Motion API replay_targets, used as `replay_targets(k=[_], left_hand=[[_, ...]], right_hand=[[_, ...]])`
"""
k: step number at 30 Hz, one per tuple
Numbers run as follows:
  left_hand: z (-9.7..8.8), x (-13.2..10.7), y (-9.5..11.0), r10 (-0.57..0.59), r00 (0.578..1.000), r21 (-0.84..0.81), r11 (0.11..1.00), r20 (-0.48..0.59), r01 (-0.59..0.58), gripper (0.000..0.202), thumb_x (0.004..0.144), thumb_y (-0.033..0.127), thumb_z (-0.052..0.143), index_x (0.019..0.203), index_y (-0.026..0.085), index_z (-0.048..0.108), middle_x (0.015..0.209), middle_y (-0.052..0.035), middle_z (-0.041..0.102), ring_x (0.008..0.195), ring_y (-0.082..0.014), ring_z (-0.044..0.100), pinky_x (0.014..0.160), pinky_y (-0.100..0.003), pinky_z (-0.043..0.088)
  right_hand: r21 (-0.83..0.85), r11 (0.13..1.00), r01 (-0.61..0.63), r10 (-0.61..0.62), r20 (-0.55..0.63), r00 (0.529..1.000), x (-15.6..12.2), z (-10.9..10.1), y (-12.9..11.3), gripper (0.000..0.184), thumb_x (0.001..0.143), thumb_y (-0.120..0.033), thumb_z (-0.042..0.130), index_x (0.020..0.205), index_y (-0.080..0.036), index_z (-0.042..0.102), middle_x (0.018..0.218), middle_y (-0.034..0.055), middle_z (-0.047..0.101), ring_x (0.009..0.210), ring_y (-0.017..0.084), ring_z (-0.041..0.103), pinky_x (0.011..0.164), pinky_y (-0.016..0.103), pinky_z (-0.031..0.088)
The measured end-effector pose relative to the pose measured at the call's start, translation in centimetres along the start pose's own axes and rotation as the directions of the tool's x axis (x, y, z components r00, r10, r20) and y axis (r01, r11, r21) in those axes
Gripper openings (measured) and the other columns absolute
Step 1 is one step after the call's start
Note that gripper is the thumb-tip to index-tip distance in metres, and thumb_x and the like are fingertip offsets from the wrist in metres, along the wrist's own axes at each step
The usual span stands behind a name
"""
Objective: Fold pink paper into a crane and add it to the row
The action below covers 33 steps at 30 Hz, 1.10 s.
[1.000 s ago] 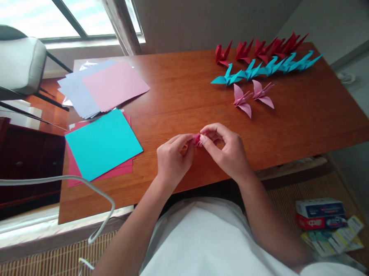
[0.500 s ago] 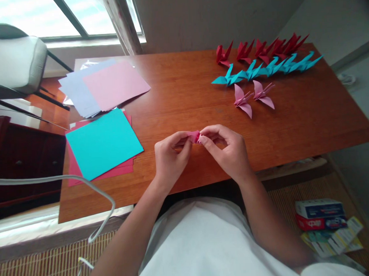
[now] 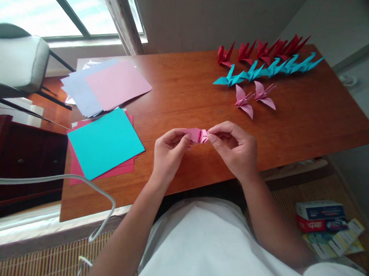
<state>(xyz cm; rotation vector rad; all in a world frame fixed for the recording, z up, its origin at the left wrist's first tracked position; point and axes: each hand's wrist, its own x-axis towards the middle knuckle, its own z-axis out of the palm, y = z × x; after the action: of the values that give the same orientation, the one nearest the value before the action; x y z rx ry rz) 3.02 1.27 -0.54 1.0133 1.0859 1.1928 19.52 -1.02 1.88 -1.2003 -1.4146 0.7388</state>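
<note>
Showing more of itself than a second ago, the folded pink paper [image 3: 194, 135] is held over the tabletop [image 3: 182, 97], left hand [image 3: 170, 153] and right hand [image 3: 236, 149] each pinching one end; smooth leftward, paler and creased rightward.

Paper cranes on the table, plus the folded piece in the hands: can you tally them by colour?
Red cranes: 5
Blue cranes: 5
Pink cranes: 2
Pink folded piece, held by the left hand and right hand: 1
Total: 13
</note>
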Motion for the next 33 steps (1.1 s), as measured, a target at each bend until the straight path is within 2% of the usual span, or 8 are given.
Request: replay_targets(k=[4, 6, 11, 15, 19, 23, 26, 33], left_hand=[[0.0, 0.0, -0.3, 0.079, 0.993, -0.022, 0.996, -0.092, -0.081, 0.019, 0.081, 0.034, 0.082, 0.091, 0.019, 0.077, 0.085, -0.0026, 0.079, 0.075, -0.0132, 0.073, 0.066, -0.021, 0.058], [0.0, 0.1, -0.3, 0.073, 0.992, -0.032, 0.997, -0.1, -0.077, 0.02, 0.08, 0.035, 0.083, 0.091, 0.019, 0.077, 0.084, -0.0026, 0.078, 0.075, -0.0135, 0.073, 0.065, -0.021, 0.058], [-0.1, 0.1, -0.2, -0.049, 0.998, -0.074, 0.996, -0.026, 0.047, 0.024, 0.079, 0.038, 0.083, 0.091, 0.019, 0.076, 0.085, -0.004, 0.079, 0.074, -0.015, 0.073, 0.064, -0.022, 0.058], [-0.1, 0.1, -0.2, -0.069, 0.997, -0.081, 0.994, 0.04, 0.072, 0.023, 0.08, 0.037, 0.082, 0.091, 0.018, 0.075, 0.087, -0.0048, 0.079, 0.076, -0.0152, 0.074, 0.065, -0.022, 0.059], [0.0, 0.1, -0.3, -0.034, 0.999, -0.064, 0.997, 0.006, 0.035, 0.023, 0.08, 0.036, 0.082, 0.091, 0.018, 0.074, 0.089, -0.0041, 0.079, 0.078, -0.0153, 0.074, 0.066, -0.022, 0.06], [0.0, 0.0, -0.1, 0.066, 0.992, -0.013, 0.998, -0.105, -0.068, 0.022, 0.081, 0.035, 0.082, 0.092, 0.018, 0.072, 0.087, -0.0023, 0.077, 0.077, -0.0133, 0.072, 0.065, -0.02, 0.059], [0.2, -0.3, 0.2, 0.174, 0.974, 0.069, 0.984, -0.147, -0.165, 0.02, 0.084, 0.035, 0.08, 0.09, 0.018, 0.072, 0.087, -0.0023, 0.076, 0.075, -0.0127, 0.072, 0.065, -0.02, 0.06], [0.4, -0.4, 0.3, 0.232, 0.962, 0.123, 0.969, -0.141, -0.215, 0.016, 0.087, 0.032, 0.077, 0.091, 0.018, 0.071, 0.088, -0.0031, 0.076, 0.078, -0.0134, 0.073, 0.067, -0.021, 0.06]], right_hand=[[-0.08, 0.997, 0.017, -0.019, -0.032, 0.999, 0.2, -0.4, -0.1, 0.005, 0.091, -0.021, 0.068, 0.091, -0.025, 0.072, 0.089, -0.0005, 0.07, 0.081, 0.014, 0.066, 0.069, 0.027, 0.054], [-0.076, 0.997, -0.003, 0.0, -0.038, 0.999, 0.3, -0.6, 0.0, 0.002, 0.091, -0.025, 0.07, 0.09, -0.025, 0.071, 0.087, 0.0, 0.071, 0.079, 0.015, 0.066, 0.067, 0.028, 0.055], [0.133, 0.984, -0.121, 0.128, -0.044, 0.991, 0.1, -0.2, 1.3, 0.015, 0.088, -0.039, 0.073, 0.09, -0.025, 0.069, 0.084, -0.0006, 0.069, 0.066, 0.013, 0.063, 0.053, 0.026, 0.052], [0.256, 0.948, -0.187, 0.201, -0.027, 0.979, -0.1, 0.6, 2.4, 0.02, 0.089, -0.045, 0.07, 0.095, -0.026, 0.066, 0.086, -0.0004, 0.068, 0.067, 0.013, 0.062, 0.054, 0.025, 0.052], [0.132, 0.976, -0.172, 0.181, -0.063, 0.981, -0.1, 0.7, 2.4, 0.015, 0.093, -0.039, 0.066, 0.098, -0.026, 0.066, 0.092, 0.0013, 0.07, 0.078, 0.015, 0.067, 0.06, 0.026, 0.055], [-0.147, 0.988, -0.04, 0.014, -0.175, 0.984, 0.0, 0.3, 1.7, 0.008, 0.094, -0.029, 0.063, 0.096, -0.025, 0.069, 0.092, 0.0028, 0.07, 0.083, 0.017, 0.067, 0.068, 0.029, 0.054], [-0.337, 0.941, 0.021, -0.084, -0.175, 0.981, 0.0, 0.1, 1.4, 0.01, 0.095, -0.026, 0.06, 0.095, -0.025, 0.07, 0.092, 0.0042, 0.07, 0.084, 0.019, 0.066, 0.07, 0.032, 0.054], [-0.386, 0.922, 0.032, -0.087, -0.128, 0.988, -0.1, 0.3, 1.5, 0.011, 0.096, -0.023, 0.059, 0.097, -0.025, 0.069, 0.092, 0.0042, 0.07, 0.081, 0.019, 0.065, 0.07, 0.034, 0.053]])
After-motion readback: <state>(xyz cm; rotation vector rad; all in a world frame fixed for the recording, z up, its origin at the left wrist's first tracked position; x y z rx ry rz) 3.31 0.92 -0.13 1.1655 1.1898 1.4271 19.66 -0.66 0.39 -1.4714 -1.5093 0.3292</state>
